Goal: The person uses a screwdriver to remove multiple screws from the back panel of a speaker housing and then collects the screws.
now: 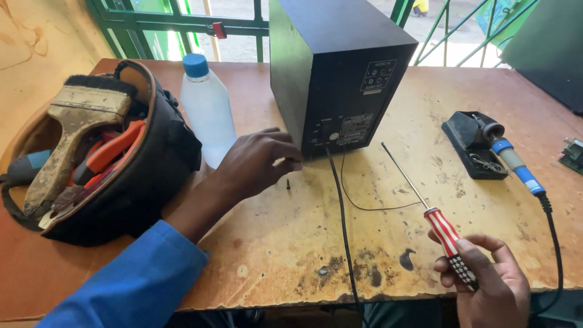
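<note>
A black speaker box [340,67] stands on the worn wooden table [285,243], its back panel facing me. My left hand [252,164] rests at the box's lower left corner, fingers bent against it, holding nothing that I can see. A small dark screw [288,182] lies on the table just below those fingers. My right hand [489,285] grips the red-and-white striped handle of a long screwdriver [425,203], its thin shaft pointing up and left toward the box. A black cable [343,225] runs from the box's back down off the table's front edge.
A black tool bag [106,152] with a paint brush and orange-handled pliers sits at the left. A clear plastic bottle [206,106] with a blue cap stands beside the box. A soldering iron [513,161] lies on its black stand [467,143] at right. Green window bars run behind.
</note>
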